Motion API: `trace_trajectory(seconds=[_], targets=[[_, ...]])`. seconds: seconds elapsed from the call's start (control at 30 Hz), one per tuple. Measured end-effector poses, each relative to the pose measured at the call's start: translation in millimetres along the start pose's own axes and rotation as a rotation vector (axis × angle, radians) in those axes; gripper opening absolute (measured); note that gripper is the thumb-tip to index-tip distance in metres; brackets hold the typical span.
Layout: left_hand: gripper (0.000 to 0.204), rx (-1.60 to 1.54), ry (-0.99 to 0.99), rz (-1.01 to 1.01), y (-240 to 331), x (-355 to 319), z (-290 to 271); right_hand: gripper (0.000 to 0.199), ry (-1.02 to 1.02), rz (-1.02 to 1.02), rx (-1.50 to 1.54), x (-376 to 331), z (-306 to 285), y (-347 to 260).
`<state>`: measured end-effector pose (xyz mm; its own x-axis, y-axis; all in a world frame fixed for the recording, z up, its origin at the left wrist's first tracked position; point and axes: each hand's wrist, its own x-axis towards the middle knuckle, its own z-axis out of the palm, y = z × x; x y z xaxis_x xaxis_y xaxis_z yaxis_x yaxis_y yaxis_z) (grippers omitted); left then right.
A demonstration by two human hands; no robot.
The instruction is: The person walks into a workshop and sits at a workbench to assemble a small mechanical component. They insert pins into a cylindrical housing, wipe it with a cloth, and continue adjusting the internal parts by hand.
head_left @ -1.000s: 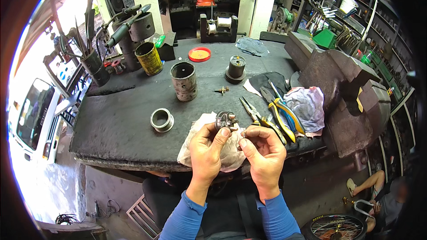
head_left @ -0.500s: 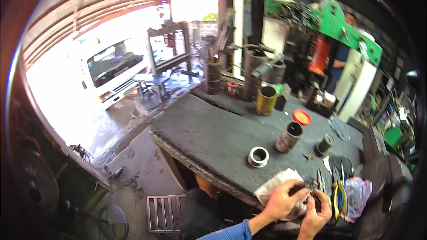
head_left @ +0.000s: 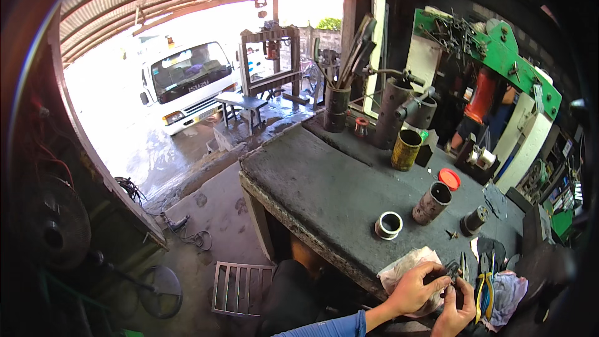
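Sunlit yard on the left, a white truck parked out there under the corrugated roof, and closer in a big dark workbench runs across the shop. Down at the bottom right corner we have both hands working close together over the near edge of the bench. Left hand, blue sleeve showing at the wrist, has its fingers curled around a small dark metal part; right hand comes up from below, fingers pinched onto the same piece. Exactly what kind of part it is, I cannot tell, it is small and partly covered by fingers. Under the hands lies a pale rag, spread on the bench edge.

Just right of the hands, pliers with yellow handles lie on the bench beside a bundle of light cloth. Beyond the rag, a short silver ring stands alone on the bench top. Further right, a rusty cylinder sleeve stands upright, with a red lid behind it and a small dark round part to its right. At the far side, a yellow can and tall dark tubes stuffed with tools. Green rack with hanging tools fills the back wall.
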<state>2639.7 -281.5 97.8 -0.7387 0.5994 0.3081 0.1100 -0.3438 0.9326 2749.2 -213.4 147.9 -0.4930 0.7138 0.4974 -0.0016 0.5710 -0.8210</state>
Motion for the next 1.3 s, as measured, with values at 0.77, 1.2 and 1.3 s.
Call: trace_trajectory(seconds=[0.77, 1.2, 1.3], targets=[[0.023, -0.258, -0.081, -0.086, 8, 7, 7, 0.022, 0.016, -0.097, 0.079, 13, -11, 12], [0.023, -0.221, -0.079, -0.086, 9, 9, 9, 0.023, -0.022, -0.127, 0.138, 13, -17, 19], [0.023, -0.208, -0.074, -0.105, 6, 8, 6, 0.023, -0.029, -0.091, 0.161, 12, -15, 20]])
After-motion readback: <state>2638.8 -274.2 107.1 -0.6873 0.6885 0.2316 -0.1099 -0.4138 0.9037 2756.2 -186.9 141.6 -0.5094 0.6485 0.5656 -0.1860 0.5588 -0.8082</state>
